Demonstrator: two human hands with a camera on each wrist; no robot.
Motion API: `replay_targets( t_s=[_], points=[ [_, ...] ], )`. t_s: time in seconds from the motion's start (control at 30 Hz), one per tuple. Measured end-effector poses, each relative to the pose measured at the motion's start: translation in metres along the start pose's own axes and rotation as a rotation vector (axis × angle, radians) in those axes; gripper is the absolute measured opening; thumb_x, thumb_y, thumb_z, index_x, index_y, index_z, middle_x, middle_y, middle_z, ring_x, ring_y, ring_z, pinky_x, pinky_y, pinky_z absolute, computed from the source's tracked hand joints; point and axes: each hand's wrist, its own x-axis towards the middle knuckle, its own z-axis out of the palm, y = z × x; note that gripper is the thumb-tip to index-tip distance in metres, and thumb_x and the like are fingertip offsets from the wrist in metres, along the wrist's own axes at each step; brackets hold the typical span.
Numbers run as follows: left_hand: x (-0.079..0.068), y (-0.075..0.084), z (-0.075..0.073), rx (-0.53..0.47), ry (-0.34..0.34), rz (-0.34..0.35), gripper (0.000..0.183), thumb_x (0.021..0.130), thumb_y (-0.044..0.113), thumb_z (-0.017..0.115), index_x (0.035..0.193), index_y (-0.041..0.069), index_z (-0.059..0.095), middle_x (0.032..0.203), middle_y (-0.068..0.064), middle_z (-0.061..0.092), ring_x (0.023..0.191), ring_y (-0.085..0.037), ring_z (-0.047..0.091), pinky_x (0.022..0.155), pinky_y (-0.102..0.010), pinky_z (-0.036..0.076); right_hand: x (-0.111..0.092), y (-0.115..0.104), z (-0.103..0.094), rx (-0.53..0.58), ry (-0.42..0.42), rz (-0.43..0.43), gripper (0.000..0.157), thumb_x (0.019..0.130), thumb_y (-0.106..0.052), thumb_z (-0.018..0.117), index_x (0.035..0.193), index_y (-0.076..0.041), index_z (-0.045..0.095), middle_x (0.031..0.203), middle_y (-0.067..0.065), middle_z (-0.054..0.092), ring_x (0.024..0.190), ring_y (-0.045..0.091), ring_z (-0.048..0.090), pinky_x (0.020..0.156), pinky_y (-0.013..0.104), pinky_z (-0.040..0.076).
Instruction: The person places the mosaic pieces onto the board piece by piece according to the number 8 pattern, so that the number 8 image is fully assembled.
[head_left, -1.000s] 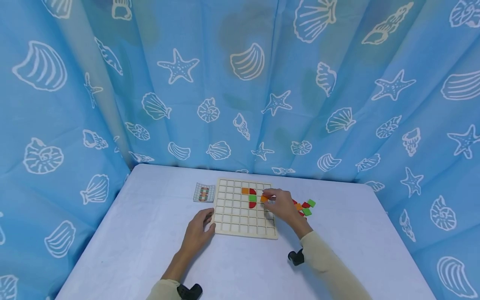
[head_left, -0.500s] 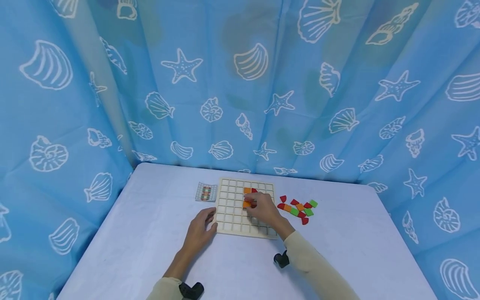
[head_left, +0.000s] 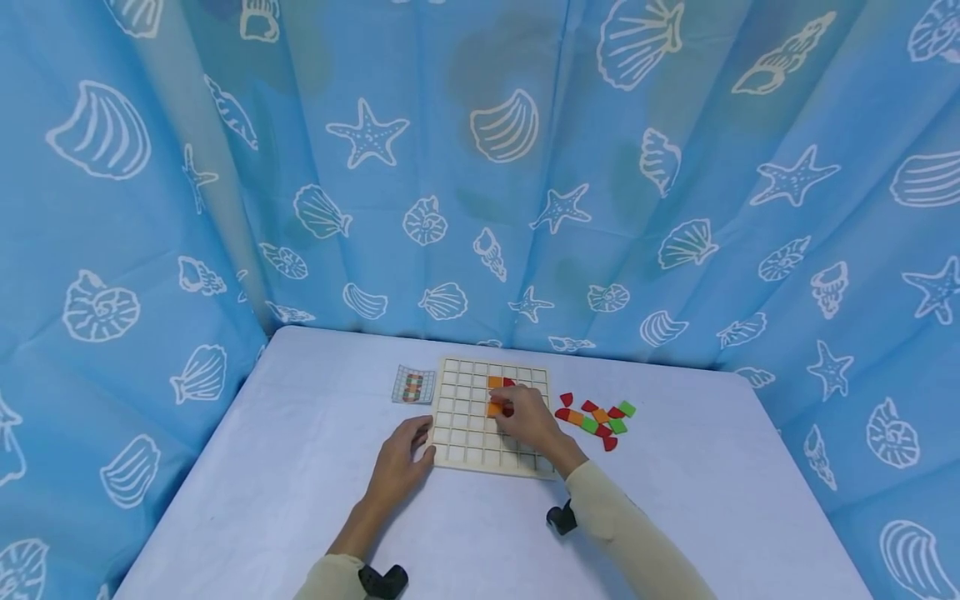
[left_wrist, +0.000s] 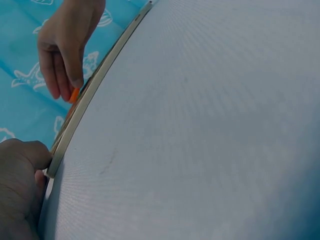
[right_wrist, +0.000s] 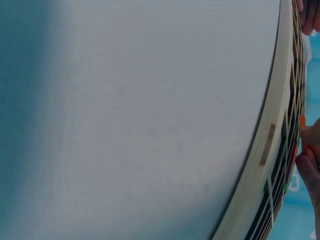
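I have the left hand (head_left: pixel 397 462) gripping the board (head_left: pixel 457 439) by its left edge, toward the near corner. The right hand (head_left: pixel 528 419) pinches an orange tile (head_left: pixel 493 409) near the board's middle — I can't tell whether it sits in a cell. Loose tiles (head_left: pixel 590 424) lie on the table (head_left: pixel 300 433) beyond the board's right edge; a card (head_left: pixel 413 386) lies near its far-left corner.

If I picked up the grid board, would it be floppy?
Probably not: the board has a solid-looking wooden rim. Lying flat on the table, it likely wouldn't roll. Tilt it, though, and its far orange tile might slip out.
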Motion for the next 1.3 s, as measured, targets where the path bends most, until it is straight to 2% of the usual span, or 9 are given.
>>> replay_targets(
  t_s=[0.27, 0.5, 0.73, 0.83, 1.03, 1.2, 1.3],
  points=[
    [-0.003, 0.0, 0.0, 0.005, 0.008, 0.021, 0.048, 0.083, 0.002, 0.073, 0.128, 0.001, 0.057, 0.12, -0.009, 0.061, 0.113, -0.02, 0.061, 0.097, -0.024, 0.051, 0.001, 0.003, 0.002, 0.026, -0.015, 0.022, 0.046, 0.082, -0.013, 0.078, 0.127, -0.012, 0.066, 0.119, 0.002, 0.065, 0.103, 0.016, 0.061, 0.091, 0.029, 0.056],
    [-0.003, 0.002, -0.001, -0.003, 0.001, 0.001, 0.048, 0.083, 0.002, 0.072, 0.129, 0.002, 0.056, 0.122, -0.009, 0.061, 0.114, -0.021, 0.06, 0.098, -0.022, 0.05, 0.004, 0.001, 0.001, 0.053, -0.025, -0.017, 0.041, 0.084, -0.013, 0.076, 0.124, -0.009, 0.067, 0.119, 0.003, 0.066, 0.105, 0.017, 0.062, 0.094, 0.031, 0.055],
    [-0.002, 0.001, 0.001, 0.002, -0.002, 0.009, 0.047, 0.083, 0.003, 0.072, 0.128, 0.002, 0.057, 0.121, -0.008, 0.061, 0.114, -0.021, 0.06, 0.098, -0.022, 0.05, 0.006, 0.002, 0.003, 0.067, -0.019, 0.025, 0.039, 0.084, -0.007, 0.074, 0.123, -0.01, 0.068, 0.116, 0.001, 0.067, 0.102, 0.016, 0.062, 0.093, 0.032, 0.056],
    [-0.002, 0.0, 0.001, 0.012, 0.002, 0.017, 0.047, 0.083, 0.003, 0.072, 0.128, 0.003, 0.057, 0.121, -0.008, 0.061, 0.114, -0.02, 0.06, 0.098, -0.023, 0.05, 0.007, 0.002, 0.003, 0.088, -0.003, 0.052, 0.039, 0.084, -0.007, 0.074, 0.122, -0.01, 0.068, 0.112, -0.001, 0.068, 0.098, 0.015, 0.062, 0.09, 0.03, 0.057],
    [-0.001, 0.001, 0.001, 0.02, 0.002, 0.021, 0.047, 0.084, 0.004, 0.072, 0.129, 0.003, 0.057, 0.121, -0.008, 0.061, 0.114, -0.019, 0.06, 0.099, -0.024, 0.05, 0.007, 0.006, -0.002, 0.111, 0.041, 0.049, 0.036, 0.083, -0.008, 0.076, 0.118, -0.009, 0.069, 0.109, 0.0, 0.069, 0.095, 0.015, 0.064, 0.088, 0.031, 0.058],
    [-0.001, 0.002, -0.001, 0.007, 0.005, 0.035, 0.047, 0.084, 0.003, 0.072, 0.128, 0.0, 0.057, 0.12, -0.009, 0.062, 0.112, -0.021, 0.061, 0.096, -0.024, 0.052, 0.003, 0.02, -0.017, 0.158, 0.117, 0.051, 0.035, 0.083, -0.004, 0.074, 0.118, -0.006, 0.069, 0.108, 0.003, 0.069, 0.099, 0.019, 0.065, 0.09, 0.036, 0.058],
    [-0.001, 0.002, -0.002, 0.016, 0.013, 0.045, 0.047, 0.083, 0.002, 0.072, 0.128, 0.0, 0.057, 0.12, -0.01, 0.062, 0.111, -0.022, 0.062, 0.095, -0.027, 0.053, 0.0, 0.033, -0.029, 0.139, 0.149, 0.078, 0.036, 0.084, -0.004, 0.073, 0.119, -0.005, 0.068, 0.108, 0.004, 0.069, 0.1, 0.021, 0.064, 0.091, 0.038, 0.057]
  ],
)
